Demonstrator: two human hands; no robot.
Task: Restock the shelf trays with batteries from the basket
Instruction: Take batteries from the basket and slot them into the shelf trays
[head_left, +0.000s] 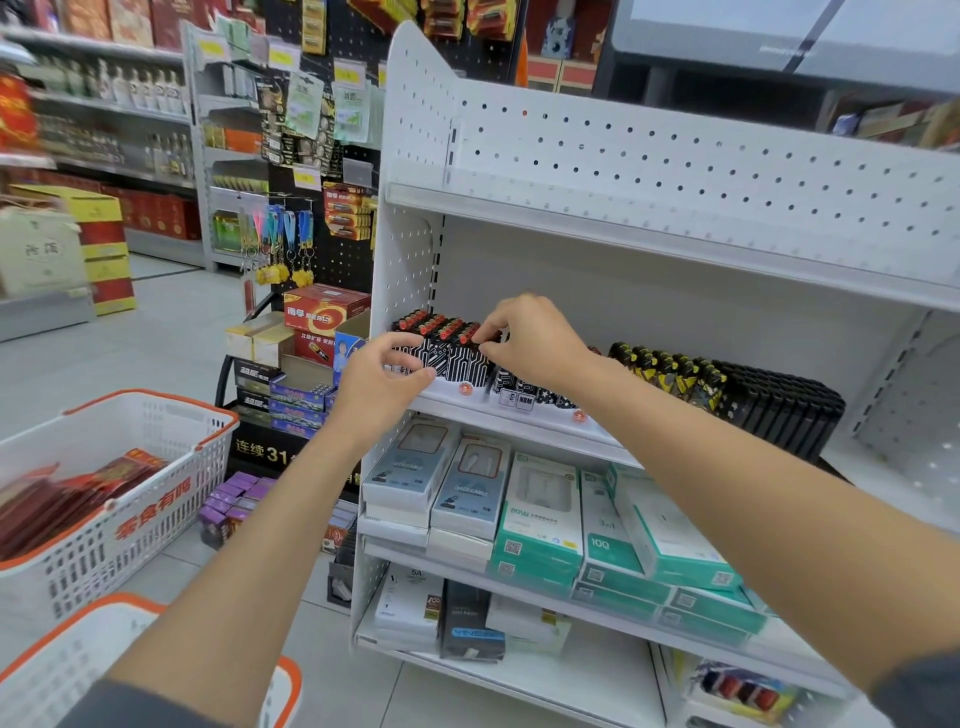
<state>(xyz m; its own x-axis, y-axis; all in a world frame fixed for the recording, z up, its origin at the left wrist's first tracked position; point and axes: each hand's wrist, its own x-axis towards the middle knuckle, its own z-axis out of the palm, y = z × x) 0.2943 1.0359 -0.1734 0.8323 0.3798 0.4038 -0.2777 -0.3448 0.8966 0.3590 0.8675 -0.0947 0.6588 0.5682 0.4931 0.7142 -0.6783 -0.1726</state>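
Batteries (447, 345) in grip of both hands (384, 382) (535, 340) (tray label (524, 401) "NBM")

Showing black-and-white maze lines and red caps on the gripped batteries (457, 358), yellow-and-black print on packs (670, 371) right of the grip, orange trim on the white basket (171, 467) leftward.

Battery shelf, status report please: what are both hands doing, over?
Right hand pinching the red-topped batteries. Left hand curled at the row's front, grip unclear. Basket at left, stock inside. Nothing blocking the hands.
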